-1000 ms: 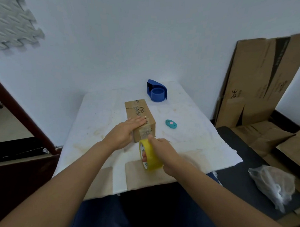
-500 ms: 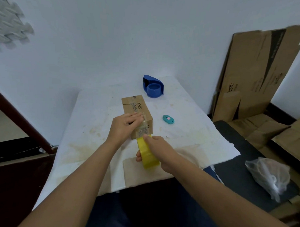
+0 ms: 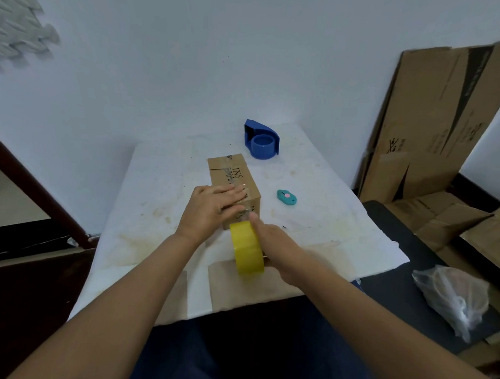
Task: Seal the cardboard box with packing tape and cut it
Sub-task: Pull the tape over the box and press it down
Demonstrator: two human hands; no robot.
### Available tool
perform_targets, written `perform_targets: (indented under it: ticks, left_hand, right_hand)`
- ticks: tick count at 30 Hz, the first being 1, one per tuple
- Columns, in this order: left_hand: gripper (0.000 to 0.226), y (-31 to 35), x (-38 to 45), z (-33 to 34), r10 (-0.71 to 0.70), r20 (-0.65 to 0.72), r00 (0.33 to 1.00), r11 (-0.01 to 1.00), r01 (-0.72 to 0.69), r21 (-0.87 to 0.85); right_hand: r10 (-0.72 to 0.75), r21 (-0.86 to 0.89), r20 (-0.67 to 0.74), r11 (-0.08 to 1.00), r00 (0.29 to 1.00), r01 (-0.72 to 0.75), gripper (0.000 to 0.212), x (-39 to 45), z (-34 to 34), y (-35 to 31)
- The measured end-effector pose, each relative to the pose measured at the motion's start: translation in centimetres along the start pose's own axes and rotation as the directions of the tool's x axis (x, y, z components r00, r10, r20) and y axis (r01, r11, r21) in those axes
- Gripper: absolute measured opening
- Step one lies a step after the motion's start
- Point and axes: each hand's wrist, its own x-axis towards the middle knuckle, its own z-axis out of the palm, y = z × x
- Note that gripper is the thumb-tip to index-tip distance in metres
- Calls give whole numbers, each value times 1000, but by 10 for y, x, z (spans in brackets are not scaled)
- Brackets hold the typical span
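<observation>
While by box [image 3: 234,174], tape [image 3: 248,253] in hands [image 3: 273,245]

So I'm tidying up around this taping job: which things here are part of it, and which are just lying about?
In use:
cardboard box, pressed flat by the left hand
yellow tape roll, gripped by the right hand
teal cutter, probably for the cut

Lying about:
blue tape dispenser
flattened cardboard
plastic bag

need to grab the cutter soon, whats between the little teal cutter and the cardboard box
Nothing: in the head view, only bare white table cover separates the teal cutter from the cardboard box.
</observation>
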Motion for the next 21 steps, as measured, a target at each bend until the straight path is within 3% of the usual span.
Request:
perform_targets:
  ticks: [4, 8, 11, 17, 21]
  left_hand:
    - [37, 0, -2, -1, 21, 8, 1000, 996, -22, 91]
    - [38, 0, -1, -1, 14, 32, 999, 995, -17, 103]
    - [39, -2, -2, 0, 22, 50, 999, 992, -28, 119]
    - [38, -6, 0, 3, 54, 24, 998, 994, -56, 96]
    - [39, -10, -1, 5, 59, 24, 998, 995, -61, 83]
  right_hand:
    - [-108, -54, -201, 994, 974, 99, 51, 19, -28, -4]
    - [-287, -381, -402, 916, 869, 126, 22, 59, -68, -2]
    - [-348, -573, -397, 817, 849, 67, 25, 90, -84, -3]
    - [-334, -749, -331, 662, 883, -30, 38, 122, -85, -9]
    - [-319, -735, -320, 678, 892, -21, 32, 125, -84, -8]
